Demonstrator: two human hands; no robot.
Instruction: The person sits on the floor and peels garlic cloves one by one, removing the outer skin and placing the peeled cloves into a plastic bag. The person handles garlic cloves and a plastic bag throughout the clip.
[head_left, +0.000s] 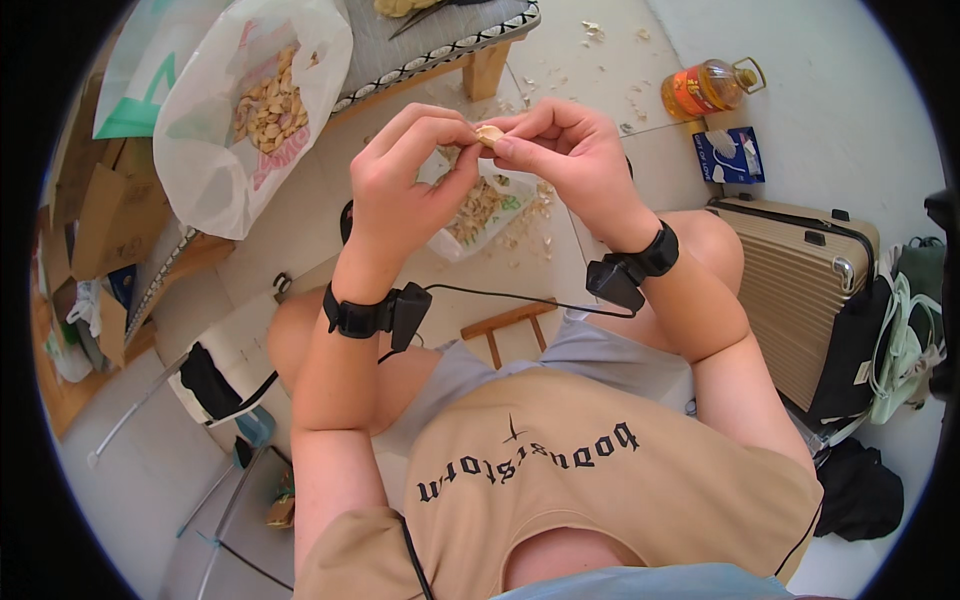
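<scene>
Between the fingertips of both hands is a pale garlic clove (490, 136), with what looks like papery skin on it. My left hand (420, 169) pinches it from the left, thumb below the fingers. My right hand (574, 154) grips its other side with thumb and forefinger. Below the hands, partly hidden by them, a thin plastic bag (517, 214) on the floor holds papery peelings (476, 210). At the upper left, an open white plastic bag (199, 150) holds many unpeeled garlic cloves (274, 109).
A padded wooden bench (442, 49) stands at the top. Loose skins lie on the tiled floor. To the right are an oil bottle (694, 90), a blue box (729, 156) and a beige ribbed suitcase (780, 277). Cardboard boxes (124, 217) stand left. A cable (517, 297) joins the wrist devices.
</scene>
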